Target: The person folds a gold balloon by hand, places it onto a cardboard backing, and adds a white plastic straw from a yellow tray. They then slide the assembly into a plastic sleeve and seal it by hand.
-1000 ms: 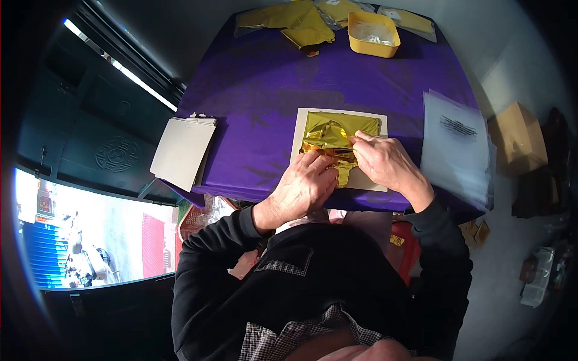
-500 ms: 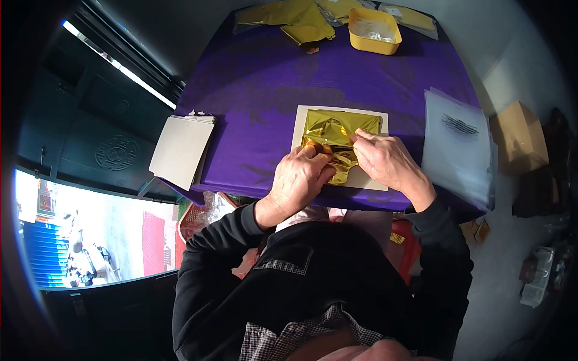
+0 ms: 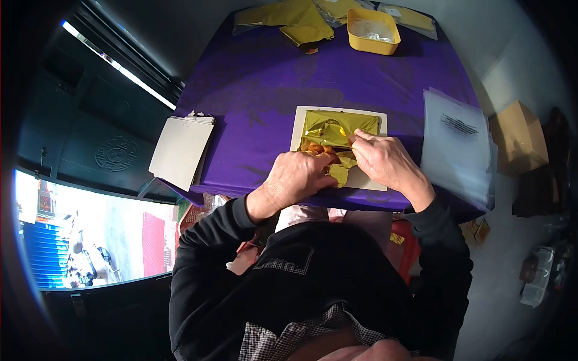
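Note:
A shiny gold foil sheet (image 3: pixel 325 121) lies on a white card (image 3: pixel 365 182) near the front edge of the table. The lower part of the foil is creased and folded, with orange finger-coloured shapes showing in its shiny surface. My left hand (image 3: pixel 295 177) is at the lower left of the foil, fingers curled onto the crumpled part, their tips partly hidden. At the right side of the foil, my right hand (image 3: pixel 388 159) pinches it between thumb and forefinger.
A purple cloth (image 3: pixel 259 90) covers the table. Cream cards (image 3: pixel 180 150) are stacked at left, clear plastic sheets (image 3: pixel 454 150) at right. Gold foil packs (image 3: pixel 304 21) and a yellow tub (image 3: pixel 373 45) stand at the far edge. A cardboard box (image 3: pixel 521 135) is beyond the right side.
My left hand has shifted slightly toward me and flattened at the wrist, baring more of the crumpled foil. My right hand has hardly moved.

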The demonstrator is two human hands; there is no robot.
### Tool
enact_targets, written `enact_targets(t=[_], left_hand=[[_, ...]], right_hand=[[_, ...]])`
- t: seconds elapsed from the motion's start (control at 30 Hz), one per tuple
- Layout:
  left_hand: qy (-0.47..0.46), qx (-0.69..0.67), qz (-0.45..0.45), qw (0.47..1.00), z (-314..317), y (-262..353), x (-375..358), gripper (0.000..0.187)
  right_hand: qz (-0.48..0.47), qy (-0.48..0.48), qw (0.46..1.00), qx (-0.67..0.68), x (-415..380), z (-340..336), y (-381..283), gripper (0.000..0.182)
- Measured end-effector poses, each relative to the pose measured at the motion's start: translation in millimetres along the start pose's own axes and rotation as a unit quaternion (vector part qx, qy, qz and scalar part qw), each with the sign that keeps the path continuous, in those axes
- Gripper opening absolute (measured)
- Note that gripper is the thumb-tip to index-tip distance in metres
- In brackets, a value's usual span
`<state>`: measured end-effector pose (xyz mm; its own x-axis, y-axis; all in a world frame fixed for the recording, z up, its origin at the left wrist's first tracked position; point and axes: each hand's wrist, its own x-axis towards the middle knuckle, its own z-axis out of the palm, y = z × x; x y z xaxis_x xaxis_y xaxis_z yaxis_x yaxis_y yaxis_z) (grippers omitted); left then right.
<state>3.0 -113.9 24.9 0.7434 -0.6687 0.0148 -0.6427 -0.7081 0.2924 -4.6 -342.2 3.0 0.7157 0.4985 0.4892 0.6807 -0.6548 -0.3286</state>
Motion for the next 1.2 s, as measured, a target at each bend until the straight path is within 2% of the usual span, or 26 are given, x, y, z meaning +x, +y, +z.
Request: enact_targets(t=[0.07, 0.3, 0.47, 0.7, 0.8, 0.87, 0.9, 0.93, 1.0, 1.1, 1.17, 1.2], left_hand=[[0.051, -0.042, 0.022, 0.998, 9.0, -8.0, 1.1, 0.029], [0.074, -0.063, 0.0, 0.995, 20.2, -10.2, 8.2, 0.023], [0.109, -0.029, 0.03, 0.993, 22.6, -9.1, 9.6, 0.013], [0.164, -0.008, 0.094, 0.982, 26.5, -6.6, 8.0, 0.01], [0.174, 0.005, 0.074, 0.982, 29.2, -3.8, 8.4, 0.011], [0.205, -0.012, 0.057, 0.977, 28.5, -0.5, 9.3, 0.009], [0.206, -0.011, 0.057, 0.977, 28.1, 0.9, 9.4, 0.009], [0.207, -0.022, 0.038, 0.977, 27.9, 2.2, 9.4, 0.009], [0.208, -0.034, 0.018, 0.977, 28.2, 4.0, 9.8, 0.009], [0.218, -0.086, -0.02, 0.972, 27.8, 5.7, 9.9, 0.007], [0.204, -0.2, -0.052, 0.957, 24.2, 9.9, 8.3, 0.008], [0.204, -0.2, -0.052, 0.957, 22.4, 12.9, 7.2, 0.008]], right_hand=[[-0.01, 0.016, 1.0, 0.002, 0.1, 1.1, -0.1, 0.015], [-0.005, 0.014, 1.0, -0.005, -1.4, 2.8, 1.1, 0.013], [-0.012, 0.021, 1.0, -0.004, -1.4, 2.8, 1.5, 0.013], [-0.004, 0.015, 1.0, 0.009, -0.6, 2.5, 0.9, 0.015], [-0.004, 0.038, 0.999, -0.008, 0.0, 2.3, -0.3, 0.015], [0.013, 0.023, 1.0, 0.004, 0.8, 0.9, -1.5, 0.014], [0.013, 0.024, 1.0, 0.004, 1.0, 0.3, -2.1, 0.014], [0.019, 0.015, 1.0, -0.007, 0.9, -0.6, -2.5, 0.007], [0.025, 0.006, 1.0, -0.018, 1.6, -2.9, -3.8, 0.008], [0.033, -0.003, 0.999, -0.015, 2.7, -4.5, -5.0, 0.007], [0.032, -0.01, 0.999, -0.026, 2.3, -4.3, -3.5, 0.006], [0.032, -0.01, 0.999, -0.026, 2.6, -4.4, -3.9, 0.006]])
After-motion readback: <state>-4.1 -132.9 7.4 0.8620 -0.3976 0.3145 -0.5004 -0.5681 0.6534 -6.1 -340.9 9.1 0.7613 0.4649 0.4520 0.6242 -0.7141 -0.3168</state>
